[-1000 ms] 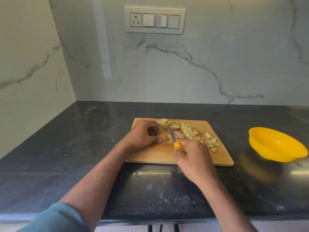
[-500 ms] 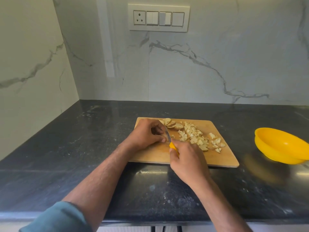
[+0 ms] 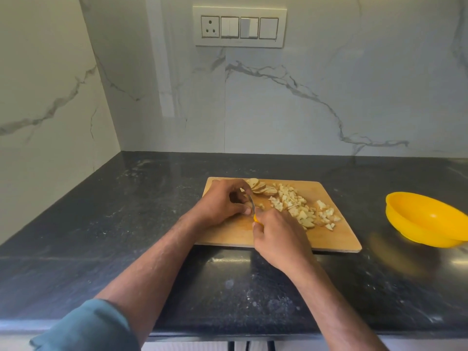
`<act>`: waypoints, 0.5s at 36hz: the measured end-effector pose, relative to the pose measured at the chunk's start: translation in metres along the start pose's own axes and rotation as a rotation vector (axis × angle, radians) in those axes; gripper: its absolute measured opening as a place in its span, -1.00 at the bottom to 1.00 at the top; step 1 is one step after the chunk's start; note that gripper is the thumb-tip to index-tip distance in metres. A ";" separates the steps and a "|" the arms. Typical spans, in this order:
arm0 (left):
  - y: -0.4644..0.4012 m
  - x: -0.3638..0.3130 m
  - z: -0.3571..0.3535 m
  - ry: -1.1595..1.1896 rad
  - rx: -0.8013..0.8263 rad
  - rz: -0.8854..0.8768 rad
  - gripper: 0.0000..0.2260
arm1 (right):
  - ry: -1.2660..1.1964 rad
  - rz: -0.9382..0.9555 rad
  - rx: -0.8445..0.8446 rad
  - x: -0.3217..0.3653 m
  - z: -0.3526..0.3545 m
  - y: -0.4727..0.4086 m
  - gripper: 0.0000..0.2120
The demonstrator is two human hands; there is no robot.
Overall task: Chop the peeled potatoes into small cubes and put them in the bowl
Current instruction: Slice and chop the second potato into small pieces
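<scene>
Potato piece [image 3: 248, 204]: a small pale piece at the board's 9 o'clock side, mostly hidden under the left fingers. Left hand [image 3: 219, 204]: fingers curled down over the piece, pinning it to the board. Knife [image 3: 252, 201]: thin blade tilted, tip toward 11 o'clock, edge against the held piece just beside the left fingertips; a sliver of yellow handle shows at the right hand's thumb. Right hand [image 3: 279, 239]: clenched round the handle, lying over the board's 6 o'clock edge.

Slices [image 3: 259, 187]: a short overlapping row of rounds at the board's 12 o'clock edge, just beyond the left hand. Cubes [image 3: 300, 210]: a loose heap of small pale chunks across the board's centre toward 3 o'clock, a few lying apart at the outer end.

Board [image 3: 228, 234]: wooden rectangle lying flat on the surface [image 3: 126, 224], a dark polished stone. Bowl [image 3: 428, 220]: yellow, standing on the surface at 3 o'clock of the board, well apart from it; no cubes can be seen in the visible part of its interior.

Wall: white veined marble behind and at 9 o'clock; a switch plate [image 3: 240, 27] at 12 o'clock. Sleeve [image 3: 86, 328]: teal, on the left arm at 7 o'clock.
</scene>
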State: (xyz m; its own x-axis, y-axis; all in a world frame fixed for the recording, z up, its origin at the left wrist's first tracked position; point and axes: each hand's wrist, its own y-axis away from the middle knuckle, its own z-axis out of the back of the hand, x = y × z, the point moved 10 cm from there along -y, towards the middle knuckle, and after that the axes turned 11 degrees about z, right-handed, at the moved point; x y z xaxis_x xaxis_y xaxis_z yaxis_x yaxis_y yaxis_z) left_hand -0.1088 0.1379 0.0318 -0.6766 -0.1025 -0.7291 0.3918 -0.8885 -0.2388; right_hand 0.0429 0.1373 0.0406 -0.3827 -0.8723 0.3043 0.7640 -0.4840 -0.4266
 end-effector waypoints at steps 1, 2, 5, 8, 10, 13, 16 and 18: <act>0.000 -0.001 -0.002 -0.007 0.010 -0.015 -0.72 | -0.001 0.000 0.008 0.000 0.000 0.000 -0.67; 0.001 -0.002 -0.004 -0.015 0.022 -0.031 -0.74 | -0.009 0.001 0.022 -0.001 0.000 0.001 -0.68; 0.003 -0.007 -0.010 -0.073 0.058 -0.064 -0.78 | -0.033 0.004 0.078 -0.003 -0.002 0.003 -0.70; 0.004 -0.011 -0.013 -0.144 0.084 -0.086 -0.81 | -0.023 0.017 0.106 0.000 0.000 0.009 -0.71; 0.004 -0.012 -0.013 -0.153 0.088 -0.097 -0.82 | -0.021 0.024 0.105 0.003 0.003 0.016 -0.71; 0.004 -0.012 -0.013 -0.162 0.080 -0.101 -0.81 | -0.016 0.031 0.114 0.007 0.007 0.028 -0.68; 0.006 -0.012 -0.014 -0.154 0.077 -0.094 -0.82 | -0.024 0.033 0.110 0.008 0.013 0.038 -0.68; 0.006 -0.011 -0.013 -0.139 0.070 -0.082 -0.82 | -0.019 0.026 0.100 0.006 0.017 0.044 -0.78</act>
State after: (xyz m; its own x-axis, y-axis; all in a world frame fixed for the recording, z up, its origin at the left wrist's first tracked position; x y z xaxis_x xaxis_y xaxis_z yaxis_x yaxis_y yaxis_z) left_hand -0.0906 0.1394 0.0302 -0.7862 -0.0843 -0.6122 0.2901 -0.9251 -0.2451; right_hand 0.0831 0.1120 0.0385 -0.3525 -0.8827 0.3109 0.8223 -0.4507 -0.3474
